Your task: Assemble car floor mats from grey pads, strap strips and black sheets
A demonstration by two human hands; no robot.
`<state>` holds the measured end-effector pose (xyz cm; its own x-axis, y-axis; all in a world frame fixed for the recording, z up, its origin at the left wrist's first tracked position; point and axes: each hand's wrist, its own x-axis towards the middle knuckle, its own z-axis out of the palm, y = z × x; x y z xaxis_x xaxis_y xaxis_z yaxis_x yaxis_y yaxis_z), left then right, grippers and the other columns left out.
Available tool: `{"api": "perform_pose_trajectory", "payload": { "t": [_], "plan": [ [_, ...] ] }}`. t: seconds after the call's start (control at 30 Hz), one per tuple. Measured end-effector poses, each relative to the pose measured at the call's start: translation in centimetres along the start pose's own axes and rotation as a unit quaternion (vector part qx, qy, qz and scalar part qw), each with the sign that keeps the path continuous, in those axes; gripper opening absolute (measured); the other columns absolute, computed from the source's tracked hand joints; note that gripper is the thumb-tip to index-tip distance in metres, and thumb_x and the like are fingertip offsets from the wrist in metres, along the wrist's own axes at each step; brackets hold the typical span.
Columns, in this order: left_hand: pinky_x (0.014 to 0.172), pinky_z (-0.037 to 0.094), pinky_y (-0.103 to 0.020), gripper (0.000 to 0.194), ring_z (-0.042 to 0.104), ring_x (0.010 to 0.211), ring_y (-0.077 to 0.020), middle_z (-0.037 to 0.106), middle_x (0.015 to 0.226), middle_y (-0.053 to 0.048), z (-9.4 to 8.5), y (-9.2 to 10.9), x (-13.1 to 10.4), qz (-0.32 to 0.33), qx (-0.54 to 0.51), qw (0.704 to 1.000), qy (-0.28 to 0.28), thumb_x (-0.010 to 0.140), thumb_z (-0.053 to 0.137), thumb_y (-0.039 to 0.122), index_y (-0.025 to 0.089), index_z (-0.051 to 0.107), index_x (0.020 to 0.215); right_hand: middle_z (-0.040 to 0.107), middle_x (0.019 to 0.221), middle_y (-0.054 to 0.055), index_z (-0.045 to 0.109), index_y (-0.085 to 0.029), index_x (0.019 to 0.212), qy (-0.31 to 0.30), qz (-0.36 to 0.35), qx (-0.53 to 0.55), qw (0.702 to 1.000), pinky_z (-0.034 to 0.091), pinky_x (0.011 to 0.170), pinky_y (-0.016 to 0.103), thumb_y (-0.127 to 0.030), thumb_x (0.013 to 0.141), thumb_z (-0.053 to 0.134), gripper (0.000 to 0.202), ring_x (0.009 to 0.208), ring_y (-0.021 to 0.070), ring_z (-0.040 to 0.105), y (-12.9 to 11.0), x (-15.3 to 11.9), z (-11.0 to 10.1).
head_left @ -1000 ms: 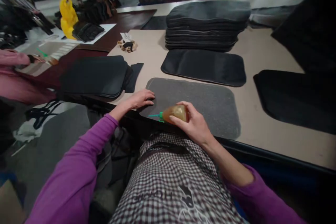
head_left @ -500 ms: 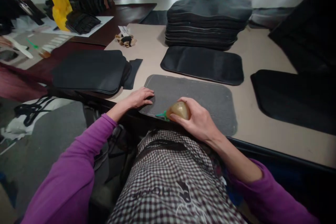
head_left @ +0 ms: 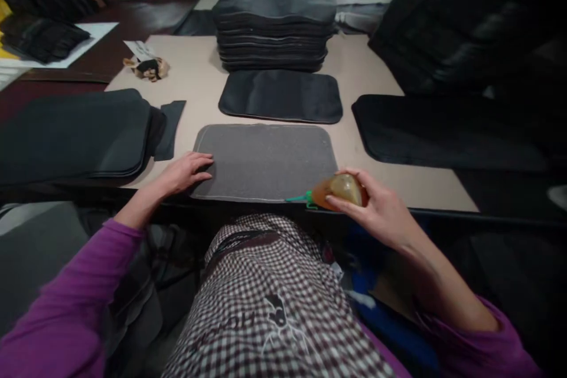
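A grey rounded panel lies flat at the table's front edge, with a thin pale line along its border. On its left end rests my left hand, fingers apart and holding nothing. My right hand is wrapped round a squeeze bottle of amber liquid, tipped on its side. The bottle's green nozzle points left, its tip at the panel's front edge near the right corner.
Behind the panel lies a single black panel, then a tall stack of black panels. More black panels lie left and right. Crumpled scraps sit at the back left.
The view has swung to the right. My right hand has moved the bottle rightward along the panel's front edge. My left hand remains on the panel's left end.
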<state>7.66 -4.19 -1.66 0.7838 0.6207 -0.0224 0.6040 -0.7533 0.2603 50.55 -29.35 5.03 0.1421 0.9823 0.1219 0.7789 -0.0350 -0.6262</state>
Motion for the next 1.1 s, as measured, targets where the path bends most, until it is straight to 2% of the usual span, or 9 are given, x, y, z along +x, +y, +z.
{"api": "perform_pose_trajectory", "payload": {
  "t": [0.23,0.37,0.5,0.6,0.7,0.77,0.83,0.97,1.1],
  "plan": [
    [0.119,0.042,-0.051,0.078,0.055,0.136,-0.0316,0.061,0.148,-0.015,0.2,-0.6,-0.2,-0.003,-0.021,1.000,0.008,0.094,0.042,0.079,0.019,0.066,0.137,0.073,0.107,0.007,0.064,-0.025,0.122,0.068,0.118,0.017,0.991,0.057,0.079,0.041,-0.068,0.081,0.075,0.061,0.091,0.0293,0.071,5.0,-3.3,-4.0],
    [0.119,0.042,-0.053,0.070,0.056,0.136,-0.0315,0.061,0.149,-0.012,0.1,-0.4,-0.3,-0.016,-0.028,0.999,0.013,0.094,0.045,0.077,0.025,0.067,0.135,0.073,0.105,0.005,0.066,-0.026,0.119,0.114,0.166,0.023,0.979,0.057,0.079,0.043,-0.070,0.075,0.077,0.063,0.090,0.0289,0.070,7.6,-4.7,-5.5],
    [0.118,0.043,-0.053,0.059,0.057,0.135,-0.0317,0.062,0.148,-0.010,0.2,-0.2,-0.5,-0.024,-0.038,0.999,0.027,0.093,0.051,0.070,0.029,0.067,0.132,0.072,0.103,0.005,0.068,-0.026,0.116,0.182,0.207,0.051,0.960,0.058,0.073,0.042,-0.067,0.070,0.082,0.064,0.085,0.0280,0.068,9.6,-5.6,-5.8],
    [0.116,0.044,-0.055,0.051,0.058,0.133,-0.0328,0.064,0.145,-0.009,0.5,-0.4,-0.6,-0.037,-0.033,0.997,0.051,0.091,0.057,0.066,0.030,0.069,0.125,0.070,0.100,0.005,0.066,-0.026,0.119,0.266,0.240,0.140,0.923,0.054,0.055,0.036,-0.062,0.069,0.084,0.064,0.070,0.0231,0.064,10.5,-5.7,-4.8],
    [0.115,0.044,-0.059,0.043,0.058,0.132,-0.0355,0.064,0.142,-0.010,0.6,-0.1,-0.7,-0.064,-0.012,0.993,0.101,0.088,0.061,0.064,0.029,0.070,0.111,0.068,0.101,0.006,0.062,-0.025,0.122,0.356,0.240,0.272,0.861,0.045,0.046,0.030,-0.059,0.075,0.081,0.061,0.062,0.0184,0.059,10.8,-4.7,-3.5],
    [0.114,0.044,-0.060,0.037,0.059,0.130,-0.0356,0.066,0.137,-0.010,0.4,1.0,-0.5,-0.079,-0.016,0.988,0.133,0.090,0.060,0.061,0.028,0.068,0.106,0.067,0.105,0.007,0.060,-0.024,0.120,0.380,0.233,0.336,0.830,0.043,0.045,0.028,-0.058,0.076,0.080,0.059,0.063,0.0174,0.059,11.0,-3.6,-2.6],
    [0.114,0.045,-0.058,0.033,0.060,0.128,-0.0333,0.067,0.132,-0.009,0.2,3.2,0.2,-0.076,-0.040,0.985,0.149,0.095,0.055,0.056,0.028,0.066,0.110,0.067,0.107,0.006,0.059,-0.023,0.120,0.369,0.231,0.357,0.826,0.045,0.047,0.026,-0.057,0.073,0.083,0.063,0.067,0.0171,0.061,11.2,-2.0,-1.9],
    [0.116,0.047,-0.052,0.038,0.056,0.135,-0.0284,0.063,0.141,-0.009,0.6,9.3,2.8,-0.023,-0.075,0.988,0.134,0.103,0.048,0.048,0.029,0.059,0.133,0.067,0.107,0.006,0.058,-0.021,0.124,0.327,0.209,0.283,0.877,0.052,0.054,0.028,-0.060,0.072,0.083,0.069,0.075,0.0191,0.063,11.6,1.9,-1.0],
    [0.116,0.048,-0.049,0.048,0.054,0.139,-0.0276,0.056,0.154,-0.010,2.3,13.9,6.2,0.038,-0.042,0.994,0.098,0.105,0.045,0.048,0.028,0.052,0.148,0.067,0.115,0.009,0.059,-0.020,0.120,0.331,0.127,0.161,0.921,0.058,0.082,0.039,-0.060,0.075,0.079,0.064,0.096,0.0241,0.066,11.6,6.1,-0.5]
  ]
}}
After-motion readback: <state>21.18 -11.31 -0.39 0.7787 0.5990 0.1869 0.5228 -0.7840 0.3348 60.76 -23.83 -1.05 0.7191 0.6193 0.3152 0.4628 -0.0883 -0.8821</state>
